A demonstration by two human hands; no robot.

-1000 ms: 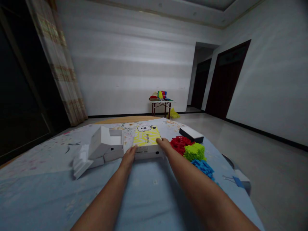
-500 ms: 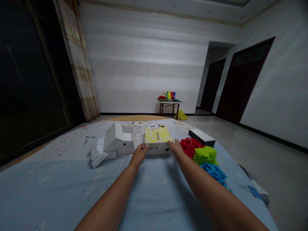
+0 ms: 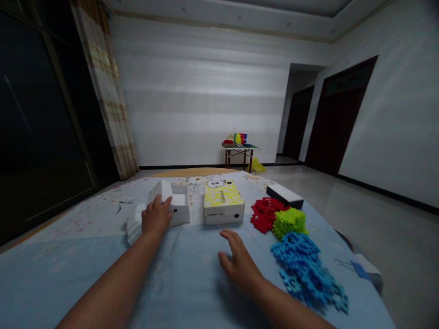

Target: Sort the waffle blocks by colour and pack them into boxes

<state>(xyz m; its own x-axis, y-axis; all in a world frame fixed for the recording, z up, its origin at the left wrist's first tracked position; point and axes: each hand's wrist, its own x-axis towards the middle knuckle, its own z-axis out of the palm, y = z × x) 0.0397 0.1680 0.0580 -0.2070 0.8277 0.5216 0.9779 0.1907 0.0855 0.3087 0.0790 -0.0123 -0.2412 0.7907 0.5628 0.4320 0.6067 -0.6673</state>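
Observation:
My left hand (image 3: 156,218) reaches over the white box lid (image 3: 165,188), thumb and fingers bent round its near part; the hand hides much of it. The lid leans tilted on an open white box (image 3: 179,218). My right hand (image 3: 240,262) hovers over the cloth, fingers spread with nothing in them. Beyond it a closed yellow-and-white box (image 3: 223,201) with a cartoon face lies flat, untouched by either hand. Right of that box are piles of red (image 3: 265,212), lime-green (image 3: 290,222) and blue (image 3: 303,260) interlocking plastic pieces.
Folded white material (image 3: 134,224) lies left of the open box. A black-and-white flat box (image 3: 285,195) lies behind the piles. A floral and blue cloth (image 3: 85,269) covers the round table. A small side table (image 3: 240,148) stands by the far wall.
Both hands have let go of the yellow box. My left hand has moved left to the white lid, and my right hand has drawn back towards me, opening. More blue pieces show.

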